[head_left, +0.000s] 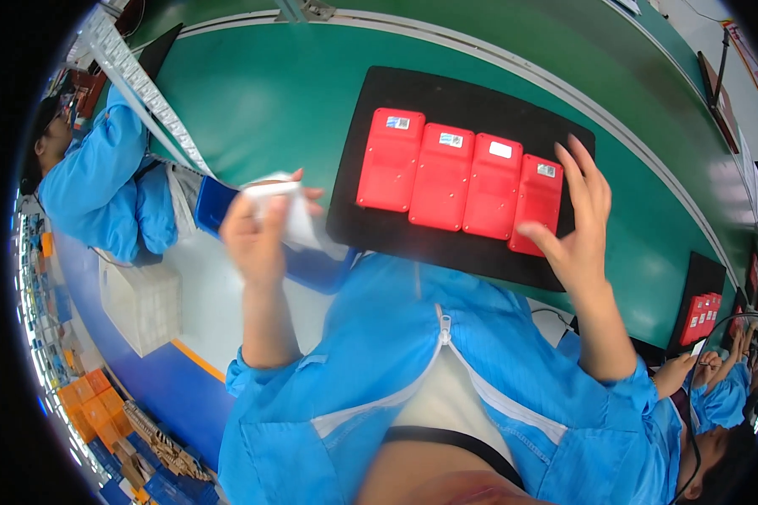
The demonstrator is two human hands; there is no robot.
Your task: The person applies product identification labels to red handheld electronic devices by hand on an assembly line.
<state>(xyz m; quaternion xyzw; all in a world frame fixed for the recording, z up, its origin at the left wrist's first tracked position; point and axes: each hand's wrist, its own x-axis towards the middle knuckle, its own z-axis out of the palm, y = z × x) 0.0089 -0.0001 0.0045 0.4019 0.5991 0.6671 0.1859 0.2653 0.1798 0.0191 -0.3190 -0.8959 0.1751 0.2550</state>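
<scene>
Four red rectangular cases would be a count, so: several red plastic cases [444, 178] lie side by side on a black mat [480, 263], each bearing a small label near its far end. My right hand [587, 219] is over the rightmost red case [541, 198], thumb across its near part and fingers spread past its right side. Whether it touches the case I cannot tell. To the left of the mat, my left hand [258, 231] is closed on a thin white sheet [301, 220], blurred by motion.
A green workbench [261, 101] carries the mat. Beneath my left hand is a blue bin [215, 202]. A metal upright [147, 93] rises at left, with a person in blue [101, 189] beyond. At far right, another person's hand [674, 374] is near more red cases [701, 316].
</scene>
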